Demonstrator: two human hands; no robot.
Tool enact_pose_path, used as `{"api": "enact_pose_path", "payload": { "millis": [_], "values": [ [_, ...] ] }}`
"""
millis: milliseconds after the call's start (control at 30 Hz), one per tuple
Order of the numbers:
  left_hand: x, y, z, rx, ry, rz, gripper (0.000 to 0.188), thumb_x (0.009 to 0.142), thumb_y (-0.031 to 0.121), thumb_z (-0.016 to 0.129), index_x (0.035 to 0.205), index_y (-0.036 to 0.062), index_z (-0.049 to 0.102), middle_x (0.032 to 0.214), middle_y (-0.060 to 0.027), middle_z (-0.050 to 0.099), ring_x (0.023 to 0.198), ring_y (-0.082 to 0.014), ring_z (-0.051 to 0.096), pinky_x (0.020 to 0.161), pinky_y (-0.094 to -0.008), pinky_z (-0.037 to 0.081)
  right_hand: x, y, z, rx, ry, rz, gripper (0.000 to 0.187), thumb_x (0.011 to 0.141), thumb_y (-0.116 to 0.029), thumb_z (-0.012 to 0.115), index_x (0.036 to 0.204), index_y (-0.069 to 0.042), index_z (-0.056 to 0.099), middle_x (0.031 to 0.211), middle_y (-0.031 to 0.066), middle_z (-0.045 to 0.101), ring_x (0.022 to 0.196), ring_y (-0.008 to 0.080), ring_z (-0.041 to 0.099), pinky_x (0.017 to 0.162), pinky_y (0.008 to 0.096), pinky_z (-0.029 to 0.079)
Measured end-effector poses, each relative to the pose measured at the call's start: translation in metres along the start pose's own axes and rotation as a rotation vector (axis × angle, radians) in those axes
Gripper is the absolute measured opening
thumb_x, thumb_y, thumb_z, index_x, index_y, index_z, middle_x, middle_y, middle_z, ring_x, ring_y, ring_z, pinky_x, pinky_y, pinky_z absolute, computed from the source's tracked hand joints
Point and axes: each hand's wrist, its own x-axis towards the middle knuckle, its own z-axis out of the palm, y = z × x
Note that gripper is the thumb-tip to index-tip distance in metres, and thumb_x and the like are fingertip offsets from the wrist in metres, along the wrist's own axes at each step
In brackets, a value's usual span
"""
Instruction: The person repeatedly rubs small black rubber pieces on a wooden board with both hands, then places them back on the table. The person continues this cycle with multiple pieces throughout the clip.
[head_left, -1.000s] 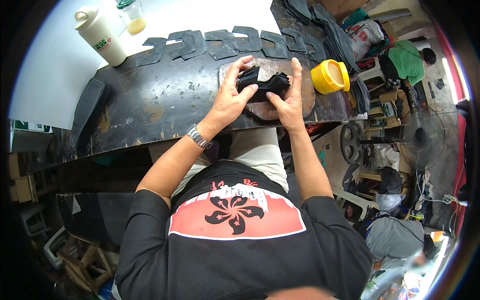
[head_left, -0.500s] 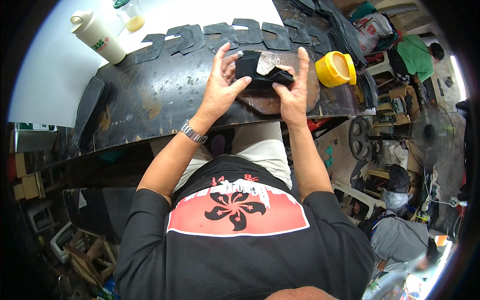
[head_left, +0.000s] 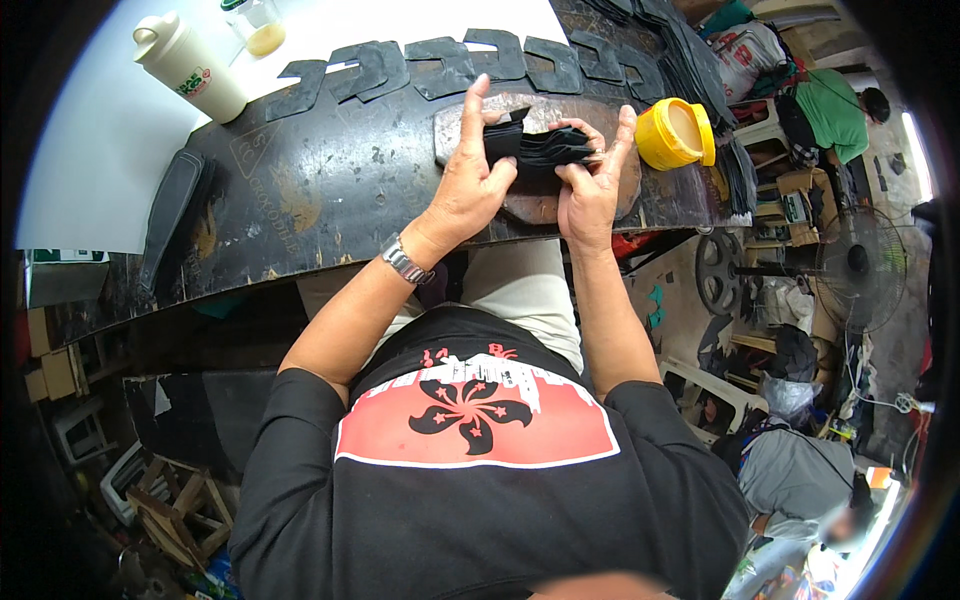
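Both my hands hold a folded, many-layered black piece of leather or fabric above a worn brown slab. My left hand pinches its left end between thumb and curled fingers, the index finger stretched upward. My right hand grips the right end, thumb below and fingers behind, with one finger pointing up. The layers bunch in the middle and fan apart toward the right hand. Several U-shaped black cut pieces lie in a row beyond the slab. Beside the right hand is an open yellow tub with tan contents.
A cream flask and a green-lidded jar stand at the far left of the dark table. A long black case lies by the left edge. Stacked black sheets lie far right. A fan and two people are to the right.
My left hand has moved right, toward my right hand. The black piece, spread with a gap in its middle before, is now bunched with its layers showing.
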Motion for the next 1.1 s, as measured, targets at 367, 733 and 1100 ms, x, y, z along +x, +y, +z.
{"api": "enact_pose_path", "payload": {
  "millis": [367, 733, 1100],
  "values": [
    [-0.006, -0.008, -0.006, 0.002, -0.03, -0.018, 0.097, 0.085, -0.009, 0.055, 0.165, 0.0134, 0.005, 0.135, -0.0185, 0.048, 0.117, -0.0245, 0.054, 0.105, -0.0345, 0.043, -0.001, -0.004, -0.001, -0.075, 0.065, 0.041, 0.103, 0.084, 0.019, 0.063, 0.166, -0.018, 0.014, 0.12, 0.0087, 0.061, 0.102, 0.0134, 0.06, 0.093, 0.0271, 0.052],
    [-0.006, 0.013, -0.002, -0.285, -0.195, -0.31, 0.086, 0.096, -0.004, 0.063, 0.164, 0.0107, 0.012, 0.12, -0.0157, 0.062, 0.102, -0.0159, 0.066, 0.085, -0.0288, 0.055, 0.043, -0.032, -0.034, -0.374, -0.122, 0.112, 0.096, 0.081, 0.012, 0.069, 0.162, -0.012, 0.024, 0.11, 0.0109, 0.062, 0.099, 0.0153, 0.062, 0.089, 0.0286, 0.055],
    [0.045, 0.006, -0.033, 0.531, -0.509, 0.373, 0.058, 0.076, 0.011, 0.083, 0.131, 0.0129, 0.066, 0.128, -0.0127, 0.065, 0.12, -0.0341, 0.061, 0.103, -0.0421, 0.05, 0.05, -0.012, -0.047, -0.794, -0.077, 0.009, 0.087, 0.086, -0.007, 0.077, 0.161, -0.02, 0.034, 0.106, 0.0129, 0.069, 0.093, 0.0182, 0.065, 0.087, 0.0323, 0.053]
  ]
}}
